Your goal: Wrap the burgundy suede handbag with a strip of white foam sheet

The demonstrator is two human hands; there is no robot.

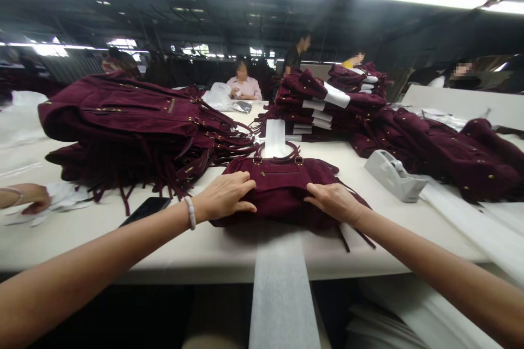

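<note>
The left hand (227, 195) lies flat with loose, spread fingers on the maroon suede bag (282, 188), gripping nothing. The right hand (333, 202) rests on it too, open (fingers slightly curled). The bag lies on the table (196, 245), over a white paper strip (282, 283).

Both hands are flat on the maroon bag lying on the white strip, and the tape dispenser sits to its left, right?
Not quite. The head view shows the tape dispenser to the right of the maroon bag. The left hand and right hand do rest on it, over the white strip.
</note>
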